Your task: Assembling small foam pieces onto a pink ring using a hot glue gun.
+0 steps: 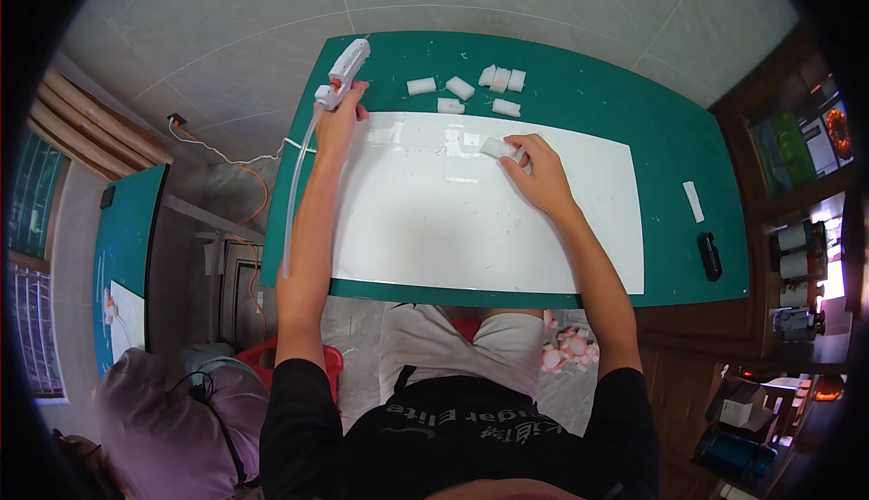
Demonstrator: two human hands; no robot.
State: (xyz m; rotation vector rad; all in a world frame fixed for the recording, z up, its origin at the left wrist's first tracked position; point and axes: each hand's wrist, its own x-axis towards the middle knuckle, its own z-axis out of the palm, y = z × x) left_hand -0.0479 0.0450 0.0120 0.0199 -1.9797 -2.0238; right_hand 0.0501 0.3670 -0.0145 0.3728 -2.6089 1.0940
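left hand: the white glue gun is gripped by the left hand, beyond the far left corner of the sheet; the exact finger placement is partly hidden.
right hand: a white block is pinched between thumb and fingers by the right hand; the two hands are held well apart.
block place: it is held over the far part of the white sheet, right of the middle; whether the sheet is touched cannot be told.
block feel: very light and foam-like, by its look; likely to be dented or torn if squeezed hard, and unlikely to be slippery.
block hold: best taken by opposite sides with a gentle pinch, one face left free.
gun feel: probably stiff and fairly light, made unwieldy by the pale rod trailed along the forearm; best held by the handle, with the nozzle avoided as possibly hot.
loose blocks: similar white pieces are scattered on the green tabletop, past the sheet's far edge.
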